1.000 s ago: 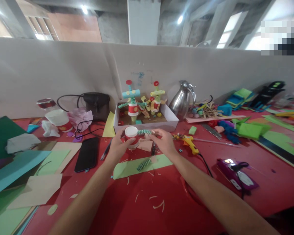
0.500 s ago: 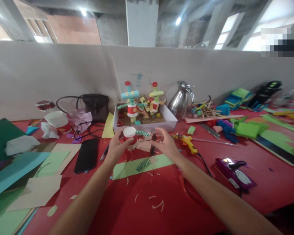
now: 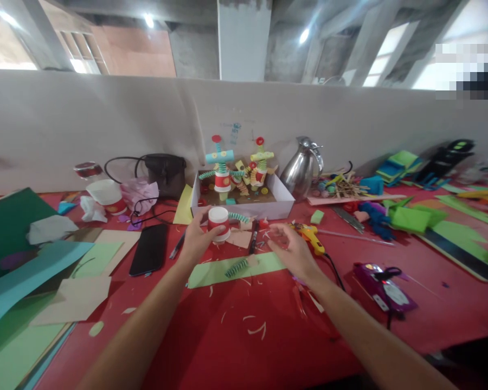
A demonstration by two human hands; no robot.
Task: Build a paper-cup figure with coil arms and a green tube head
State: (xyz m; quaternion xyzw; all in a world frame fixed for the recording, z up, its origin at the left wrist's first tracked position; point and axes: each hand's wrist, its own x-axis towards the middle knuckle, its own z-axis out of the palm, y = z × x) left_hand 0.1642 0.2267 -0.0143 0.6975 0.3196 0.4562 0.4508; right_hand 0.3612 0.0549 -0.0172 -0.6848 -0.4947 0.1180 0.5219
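My left hand (image 3: 200, 239) is closed round a red and white paper cup (image 3: 219, 226), which stands upside down. A green folded paper spring (image 3: 238, 217) sticks out from the cup's right side. My right hand (image 3: 290, 250) is held to the right with its fingers curved apart and nothing visible between them. Just beyond it lies a yellow hot glue gun (image 3: 314, 238). Below the cup, a second green paper spring (image 3: 236, 268) rests on a light green paper strip (image 3: 211, 276). A dark pen (image 3: 254, 238) lies between my hands, beside a piece of brown card (image 3: 239, 237).
Behind my hands stands a white box (image 3: 244, 211) with paper-cup figures (image 3: 222, 179), next to a steel jug (image 3: 302, 170). A black phone (image 3: 148, 250) and paper sheets (image 3: 71, 298) lie left. A purple power strip (image 3: 384, 290) and red-handled scissors (image 3: 299, 298) lie right.
My right hand has moved right and slightly down, away from the cup and its spring. My left hand keeps hold of the cup. The whole view has shifted slightly.
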